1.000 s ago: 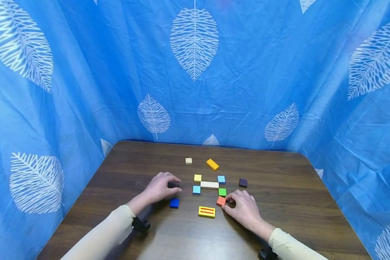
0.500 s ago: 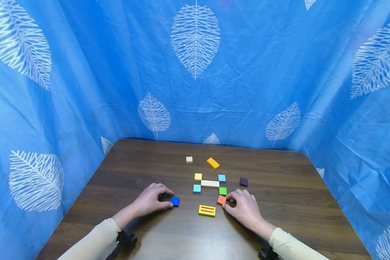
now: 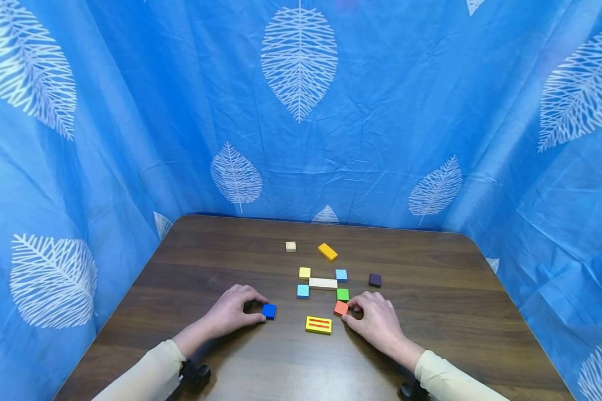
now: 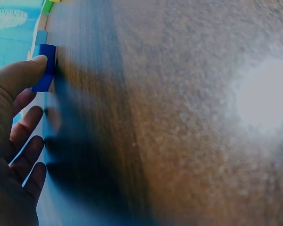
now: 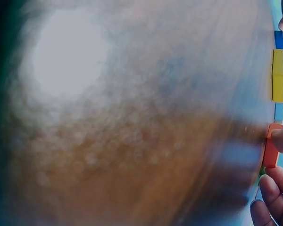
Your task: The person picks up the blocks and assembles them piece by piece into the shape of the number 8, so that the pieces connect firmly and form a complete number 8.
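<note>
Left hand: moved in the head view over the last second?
Yes. Against the striped yellow block, the left hand has moved leftward and lower in the picture, and now pinches the blue block.

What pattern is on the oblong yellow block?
Two red stripes run lengthwise along the oblong yellow block; they show best in the head view.

Brown table [image 3: 421, 267] (wood-grained) bears coloured blocks [image 3: 323, 284].
</note>
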The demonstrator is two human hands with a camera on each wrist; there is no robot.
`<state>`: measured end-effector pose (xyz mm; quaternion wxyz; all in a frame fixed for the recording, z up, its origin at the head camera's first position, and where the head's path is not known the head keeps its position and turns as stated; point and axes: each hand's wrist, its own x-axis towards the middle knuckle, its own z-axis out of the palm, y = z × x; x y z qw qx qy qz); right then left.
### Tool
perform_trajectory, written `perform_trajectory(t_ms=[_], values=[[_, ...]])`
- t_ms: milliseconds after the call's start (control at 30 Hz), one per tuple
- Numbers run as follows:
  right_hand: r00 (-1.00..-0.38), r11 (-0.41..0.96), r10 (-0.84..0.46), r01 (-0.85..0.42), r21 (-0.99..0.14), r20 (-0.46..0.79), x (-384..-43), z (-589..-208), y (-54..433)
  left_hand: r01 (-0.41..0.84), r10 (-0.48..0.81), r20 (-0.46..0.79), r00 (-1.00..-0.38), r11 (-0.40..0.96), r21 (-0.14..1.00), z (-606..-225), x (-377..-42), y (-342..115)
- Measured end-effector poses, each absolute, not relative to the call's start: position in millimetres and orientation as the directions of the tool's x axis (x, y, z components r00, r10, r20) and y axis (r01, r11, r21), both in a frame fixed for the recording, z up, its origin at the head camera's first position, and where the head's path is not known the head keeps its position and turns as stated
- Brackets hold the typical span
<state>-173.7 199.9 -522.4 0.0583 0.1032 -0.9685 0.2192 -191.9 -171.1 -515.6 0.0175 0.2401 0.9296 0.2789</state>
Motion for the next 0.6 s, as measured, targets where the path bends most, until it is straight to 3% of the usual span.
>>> perform_trajectory(t_ms=[600], values=[[-0.961, 0.885, -0.207, -0.264, -0.384, 0.184, -174.1, -521.9, 199.3, 0.479, 0.468, 0.153, -0.870, 0.732, 0.484, -519.9, -192.2, -172.4]])
